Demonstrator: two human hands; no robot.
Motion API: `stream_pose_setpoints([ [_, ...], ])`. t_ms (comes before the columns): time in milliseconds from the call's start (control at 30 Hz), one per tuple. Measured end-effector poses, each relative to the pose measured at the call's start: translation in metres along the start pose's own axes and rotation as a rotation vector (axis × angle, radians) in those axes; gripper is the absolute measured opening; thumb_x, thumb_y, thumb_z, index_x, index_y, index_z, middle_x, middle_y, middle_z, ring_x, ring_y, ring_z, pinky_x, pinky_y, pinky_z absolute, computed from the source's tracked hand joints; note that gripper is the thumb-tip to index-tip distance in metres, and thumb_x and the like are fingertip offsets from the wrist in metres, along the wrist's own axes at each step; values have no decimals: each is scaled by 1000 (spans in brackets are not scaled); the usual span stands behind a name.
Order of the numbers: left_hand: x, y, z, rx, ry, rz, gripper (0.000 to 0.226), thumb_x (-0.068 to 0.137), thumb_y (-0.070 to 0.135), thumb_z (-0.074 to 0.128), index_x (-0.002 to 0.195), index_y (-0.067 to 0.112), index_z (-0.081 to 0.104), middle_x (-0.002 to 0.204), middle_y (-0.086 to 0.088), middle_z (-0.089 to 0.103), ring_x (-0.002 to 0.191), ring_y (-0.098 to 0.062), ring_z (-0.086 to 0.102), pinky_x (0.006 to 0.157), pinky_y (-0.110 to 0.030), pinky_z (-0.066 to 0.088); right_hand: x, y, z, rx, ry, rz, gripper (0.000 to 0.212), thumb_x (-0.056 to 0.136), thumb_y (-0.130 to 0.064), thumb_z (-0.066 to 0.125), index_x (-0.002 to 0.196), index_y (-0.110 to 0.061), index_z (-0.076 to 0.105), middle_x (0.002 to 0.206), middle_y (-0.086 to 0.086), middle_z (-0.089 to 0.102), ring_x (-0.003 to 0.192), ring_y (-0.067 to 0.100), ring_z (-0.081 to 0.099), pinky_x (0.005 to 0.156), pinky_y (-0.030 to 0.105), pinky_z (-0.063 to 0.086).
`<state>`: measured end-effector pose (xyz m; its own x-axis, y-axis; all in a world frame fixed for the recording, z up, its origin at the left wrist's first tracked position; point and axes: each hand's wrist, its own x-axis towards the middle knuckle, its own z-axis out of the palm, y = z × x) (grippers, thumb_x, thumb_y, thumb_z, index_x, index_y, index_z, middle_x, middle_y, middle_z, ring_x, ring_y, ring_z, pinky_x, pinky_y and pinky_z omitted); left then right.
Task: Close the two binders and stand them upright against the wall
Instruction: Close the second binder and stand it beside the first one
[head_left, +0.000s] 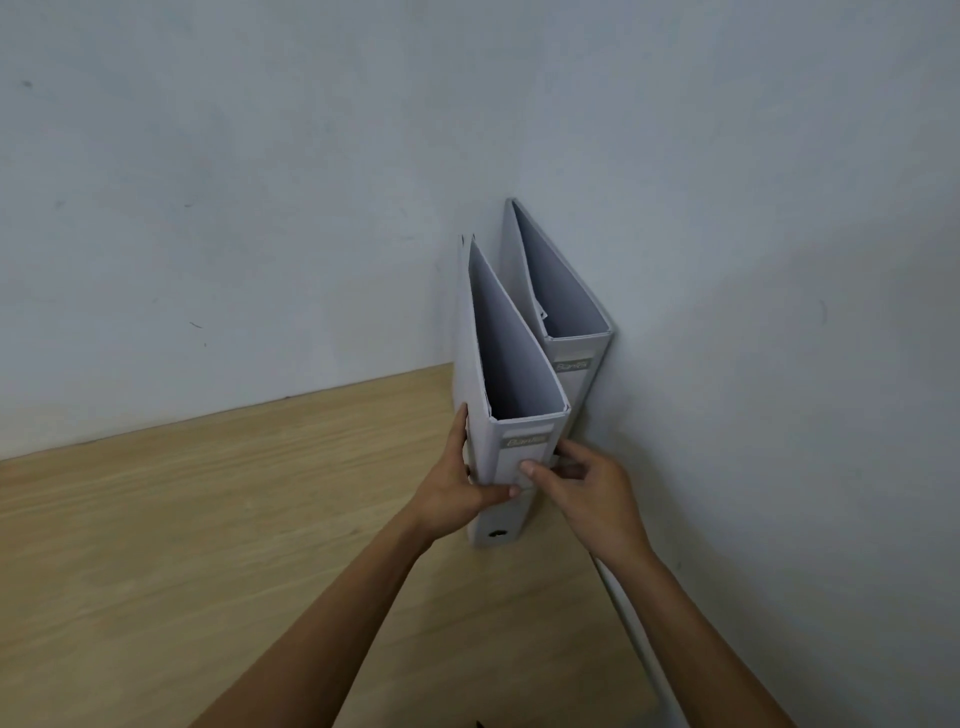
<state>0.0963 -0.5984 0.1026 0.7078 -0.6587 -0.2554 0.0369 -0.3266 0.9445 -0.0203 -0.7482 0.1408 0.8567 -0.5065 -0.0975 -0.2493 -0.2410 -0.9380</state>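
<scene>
Two white lever-arch binders stand upright and closed on a wooden table, in the corner where two walls meet. The far binder (574, 358) leans against the right wall. The near binder (511, 374) stands just in front of it, spine toward me. My left hand (460, 488) grips the near binder's left side with the thumb across the spine. My right hand (582, 488) holds the spine's right edge with fingertips, between the binder and the wall.
The wooden table (208, 545) stretches to the left and toward me. The grey back wall (260, 208) and right wall (779, 312) bound it. A white strip (628, 613) runs along the table's right edge at the wall.
</scene>
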Motion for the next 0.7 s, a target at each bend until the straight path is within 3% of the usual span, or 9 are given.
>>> stream_pose_setpoints([
  [133, 12, 6, 3, -8, -1, -19, 132, 58, 44, 87, 159, 38, 2, 159, 2, 36, 135, -22, 50, 105, -41, 51, 12, 5, -3, 8, 12, -4, 49, 79, -41, 79, 125, -26, 70, 113, -6, 77, 103, 10, 72, 87, 38, 62],
  [233, 19, 11, 2, 0, 20, -20, 129, 61, 41, 88, 159, 36, 3, 159, -1, 36, 136, -24, 49, 105, -48, 51, 21, 7, -4, 14, 38, 4, 40, 84, -30, 76, 123, -21, 70, 112, -4, 77, 104, 10, 72, 89, 41, 62],
  [300, 24, 12, 1, -1, 26, -20, 123, 69, 30, 88, 159, 33, 4, 156, -2, 39, 136, -24, 49, 104, -45, 52, 26, 6, -4, 17, 50, 11, 35, 86, -25, 75, 121, -19, 71, 110, -5, 77, 101, 8, 72, 88, 40, 62],
  [400, 32, 13, -5, -26, 25, -22, 116, 73, 18, 87, 159, 30, 10, 151, -2, 45, 134, -25, 51, 92, -30, 58, 34, 1, -3, 16, 53, 3, 33, 85, -22, 77, 117, -16, 71, 101, -10, 76, 93, 1, 72, 85, 32, 63],
  [533, 41, 16, -13, -78, 54, -39, 108, 74, 11, 85, 157, 29, 18, 151, -3, 46, 134, -27, 51, 97, -42, 55, 48, -4, 2, -22, 73, -1, 27, 83, -26, 79, 106, -13, 72, 91, -10, 72, 84, -1, 69, 71, 16, 57],
  [633, 48, 17, -15, -74, 79, -25, 98, 77, 10, 83, 155, 29, 25, 148, 1, 49, 133, -26, 51, 85, -28, 57, 58, -5, 7, -61, 126, -3, 22, 83, -31, 79, 95, -14, 71, 85, -8, 70, 79, 3, 66, 63, 14, 52],
  [700, 51, 20, -15, -55, 109, -18, 95, 79, 11, 81, 155, 29, 26, 147, 2, 49, 134, -27, 51, 87, -30, 57, 63, -6, 10, -74, 145, -7, 22, 83, -31, 79, 91, -13, 71, 81, -8, 68, 75, 5, 65, 59, 14, 51],
])
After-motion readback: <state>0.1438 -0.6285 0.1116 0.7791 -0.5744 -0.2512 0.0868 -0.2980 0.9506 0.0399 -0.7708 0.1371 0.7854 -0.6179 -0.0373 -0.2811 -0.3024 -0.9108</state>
